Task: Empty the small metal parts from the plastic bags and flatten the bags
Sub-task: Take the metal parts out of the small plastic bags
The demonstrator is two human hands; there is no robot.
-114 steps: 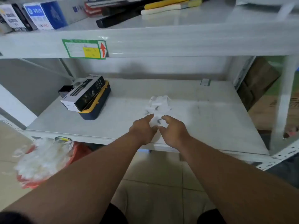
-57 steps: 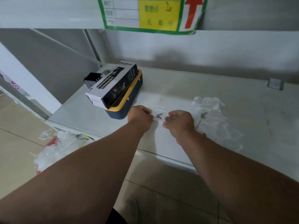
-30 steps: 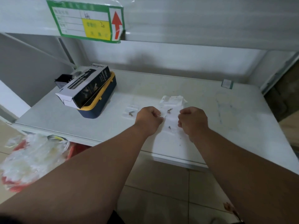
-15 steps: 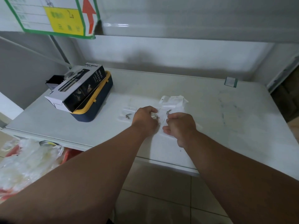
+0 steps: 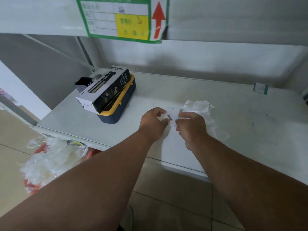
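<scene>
One small clear bag (image 5: 167, 116) hung stretched between the two sets of fingertips, a small metal part (image 5: 169, 117) showing inside it near the left hand's fingers. The left hand (image 5: 154, 123) pinched the bag's left edge with curled fingers; the right hand (image 5: 191, 126) pinched the right edge the same way. Half a second before, both hands had been low on the shelf (image 5: 250, 130), working among the loose bags; since then they had lifted this one clear, so emptying it seemed the step in hand. Just beyond the right fingers lay the pile of bags (image 5: 198, 105). Well left of the left fingers sat a black carton (image 5: 106, 90) on a blue and yellow case (image 5: 120, 112).
</scene>
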